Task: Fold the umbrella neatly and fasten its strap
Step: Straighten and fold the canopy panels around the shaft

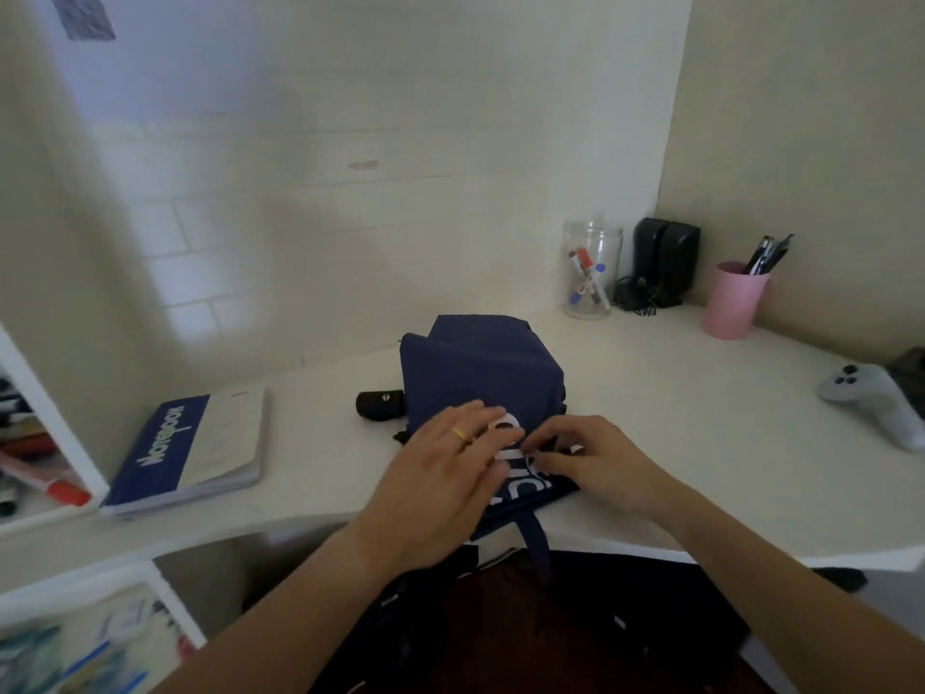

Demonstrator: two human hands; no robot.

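1. Navy fabric of the umbrella point(480, 373) is lying bunched on the white desk point(650, 418), near its front edge and straight ahead of the person, with its black handle point(379, 404) poking out to the left and flat on the surface.
2. Resting palm-down, the left hand point(440, 485) is spreading its fingers over the near folds; judging by this, it is pinning the pleats flat so they do not spring open.
3. Curling its fingers, the right hand point(595, 460) is pinching the cloth beside the white lettering, probably gathering or aligning a pleat against the pinned part.
4. Hanging off the desk edge toward the person is the strap point(535, 543), loose and not yet fastened, so the folding step seems to be underway and the fastening is left to do.
5. Standing well apart at the back right, a clear jar point(592, 273) is holding a few markers point(585, 278), lying slanted inside it.
6. Sitting further right, a pink cup point(733, 305) is holding dark pens point(768, 255), which are sticking up above its rim.
7. Lying to the left of the umbrella is a blue notebook point(192, 450), closed and clear of the work.
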